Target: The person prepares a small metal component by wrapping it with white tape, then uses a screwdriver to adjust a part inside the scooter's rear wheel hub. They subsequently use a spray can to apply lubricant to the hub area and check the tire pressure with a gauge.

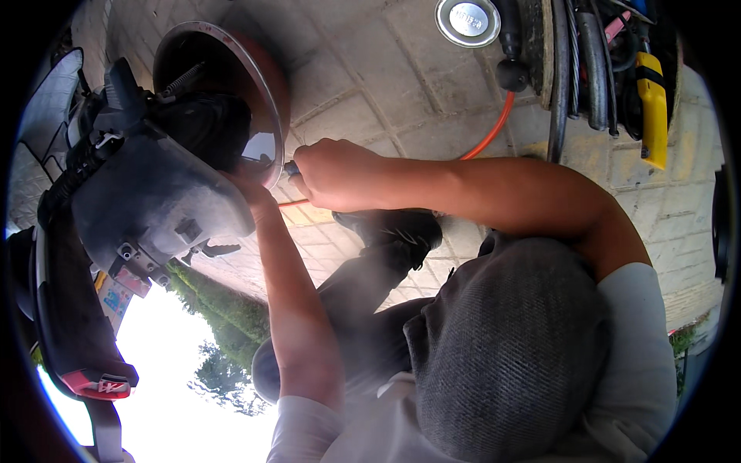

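Observation:
My right hand [336,176] is closed in a fist round a small black thing [291,168]; only its end shows, beside the rim of a reddish-brown basin [282,100]. A thin orange hose [293,204] runs just under this hand. My left hand [248,189] reaches between the basin and a grey plastic mudguard-like part [154,185] of a two-wheeled vehicle. Its fingers are hidden there. Inside the basin lies a dark, bulky black thing [204,123] that I cannot make out, along with a shiny, pale patch.
A thicker orange hose [494,127] leads to a black fitting [512,75] near a round metal tin [467,21]. At upper right, an open toolbox holds several bars and a yellow-handled tool [652,112]. The vehicle's red tail light [96,384] is at lower left. My black shoe [405,231] rests on the paving.

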`<state>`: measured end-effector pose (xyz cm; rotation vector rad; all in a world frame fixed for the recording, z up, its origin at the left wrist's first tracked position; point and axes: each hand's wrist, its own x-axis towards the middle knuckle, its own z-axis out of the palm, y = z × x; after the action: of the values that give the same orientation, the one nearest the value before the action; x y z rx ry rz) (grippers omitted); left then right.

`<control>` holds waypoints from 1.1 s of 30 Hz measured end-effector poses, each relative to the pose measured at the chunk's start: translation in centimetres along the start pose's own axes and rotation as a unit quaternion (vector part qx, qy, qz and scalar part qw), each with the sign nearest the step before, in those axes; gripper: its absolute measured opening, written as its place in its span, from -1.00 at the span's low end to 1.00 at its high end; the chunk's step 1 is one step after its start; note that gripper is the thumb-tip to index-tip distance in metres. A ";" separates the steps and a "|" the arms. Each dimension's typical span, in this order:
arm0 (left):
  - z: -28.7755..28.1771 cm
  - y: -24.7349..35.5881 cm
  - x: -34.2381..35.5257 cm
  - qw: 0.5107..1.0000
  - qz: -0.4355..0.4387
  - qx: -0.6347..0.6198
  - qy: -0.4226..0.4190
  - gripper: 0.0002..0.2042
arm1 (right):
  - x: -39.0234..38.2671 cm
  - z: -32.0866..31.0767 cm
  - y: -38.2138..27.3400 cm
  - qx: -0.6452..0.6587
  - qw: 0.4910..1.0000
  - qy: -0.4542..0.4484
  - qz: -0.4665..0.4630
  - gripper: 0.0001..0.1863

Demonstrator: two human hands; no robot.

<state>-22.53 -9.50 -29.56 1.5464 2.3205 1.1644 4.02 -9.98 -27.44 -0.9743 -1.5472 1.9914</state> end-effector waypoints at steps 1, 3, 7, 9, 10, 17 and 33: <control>-1.5 -3.0 0.6 0.994 0.065 0.083 -0.010 -0.50 | -0.1 0.1 0.0 0.026 1.000 -0.015 0.004 -0.65; -1.4 -3.8 0.8 0.987 0.095 0.127 -0.031 -0.52 | -0.1 0.1 0.4 0.057 0.998 -0.023 0.014 -0.64; -1.0 -3.5 1.0 0.998 0.021 0.016 -0.051 -0.54 | -0.3 -0.1 0.5 0.065 0.998 -0.022 0.017 -0.63; -0.8 -3.4 1.1 0.999 0.014 -0.010 -0.051 -0.55 | -0.6 -0.2 0.5 0.060 0.998 -0.020 0.017 -0.63; -0.7 -3.5 1.1 0.999 0.010 -0.014 -0.045 -0.55 | -0.7 -0.2 0.5 0.056 0.998 -0.019 0.015 -0.64; -1.5 -5.1 1.4 0.988 0.101 0.093 -0.068 -0.49 | -1.3 0.1 0.7 0.058 0.998 -0.018 0.023 -0.64; 0.4 2.5 -0.4 0.988 -0.122 -0.100 -0.002 -0.46 | -1.7 0.1 1.5 0.047 0.998 -0.024 0.027 -0.63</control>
<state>-20.30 -9.20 -28.37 1.1603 2.2330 1.2809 5.20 -11.66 -28.44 -0.9457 -1.4525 2.1189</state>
